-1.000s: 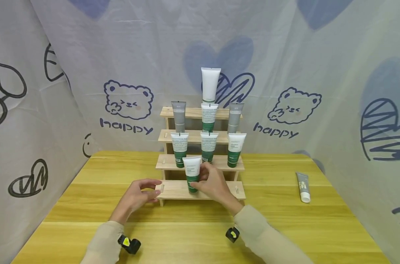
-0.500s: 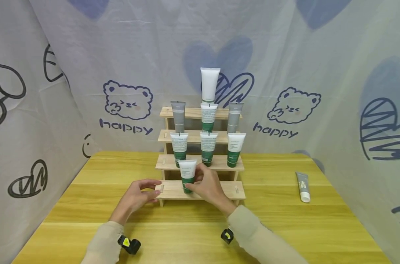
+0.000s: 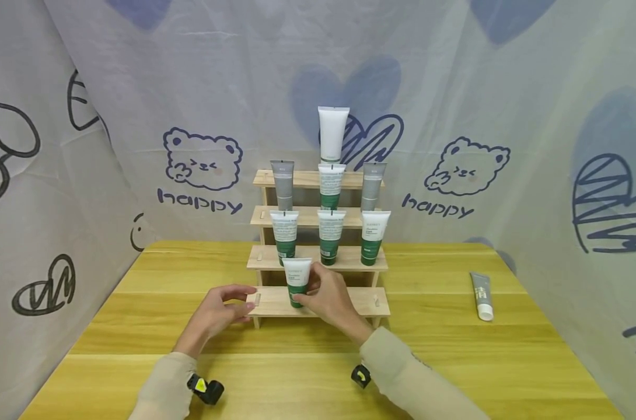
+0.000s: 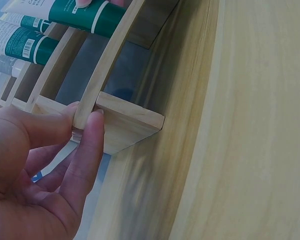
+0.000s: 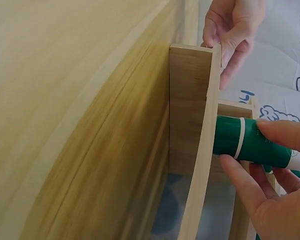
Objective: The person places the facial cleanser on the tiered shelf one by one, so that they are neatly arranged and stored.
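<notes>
A wooden stepped rack (image 3: 344,301) stands mid-table. My left hand (image 3: 248,304) pinches the left end of its bottom step; the left wrist view shows thumb and forefinger on either side of the step's edge (image 4: 90,100). My right hand (image 3: 308,290) grips a white and green tube (image 3: 297,275) that stands cap down on the bottom step, left of centre. In the right wrist view, fingers (image 5: 285,132) and thumb wrap the tube's green end (image 5: 235,141); the left hand (image 5: 233,30) shows beyond it at the step's end.
Several more tubes stand on the upper steps, the tallest a white one (image 3: 332,134) on top. A grey tube (image 3: 482,296) lies on the yellow wooden table (image 3: 318,361) at the right. Printed cloth walls close in behind and at both sides.
My right hand has carried the tube leftward and lower along the bottom step. The left hand has stayed at the step's left end.
</notes>
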The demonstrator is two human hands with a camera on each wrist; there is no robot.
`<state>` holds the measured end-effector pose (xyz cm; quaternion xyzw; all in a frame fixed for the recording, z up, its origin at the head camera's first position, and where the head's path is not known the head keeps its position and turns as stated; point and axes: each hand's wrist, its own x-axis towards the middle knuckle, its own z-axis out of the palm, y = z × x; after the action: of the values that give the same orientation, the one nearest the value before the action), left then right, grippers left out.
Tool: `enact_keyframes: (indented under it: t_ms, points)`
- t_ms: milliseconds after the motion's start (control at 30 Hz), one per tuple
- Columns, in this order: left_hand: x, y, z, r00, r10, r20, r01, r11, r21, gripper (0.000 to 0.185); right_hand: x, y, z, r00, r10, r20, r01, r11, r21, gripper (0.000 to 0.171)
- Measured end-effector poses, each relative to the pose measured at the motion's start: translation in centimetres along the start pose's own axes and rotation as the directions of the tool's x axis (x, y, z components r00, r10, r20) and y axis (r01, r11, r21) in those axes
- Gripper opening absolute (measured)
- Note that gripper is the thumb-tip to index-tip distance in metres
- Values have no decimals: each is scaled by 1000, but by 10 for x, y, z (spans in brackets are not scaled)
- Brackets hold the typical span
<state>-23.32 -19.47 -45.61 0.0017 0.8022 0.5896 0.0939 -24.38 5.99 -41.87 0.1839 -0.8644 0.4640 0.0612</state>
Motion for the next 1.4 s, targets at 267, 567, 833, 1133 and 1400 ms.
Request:
enact_keyframes:
  t_ms: [267,567,833,1133,1400]
  points:
    - [-1,3,1,1000,-4,-19,4,1000,9,38,-1,1,-1,1000,5,25,-6,1000,3,43]
    - [0,2,1,1000,-3,-18,4,1000,8,37,-3,7,-22,999,8,37,-11,996,85,41]
    - [-1,2,1,1000,0,-7,0,1000,-12,37,-5,12,-68,997,79,-7,-78,997,6,43]
    - [-1,2,2,1000,0,-16,0,1000,-6,38,-13,32,-135,986,157,-50,-162,981,-107,42]
    - [0,2,3,999,-6,-32,7,1000,18,37,-30,55,-190,964,241,-110,-260,941,-218,46]
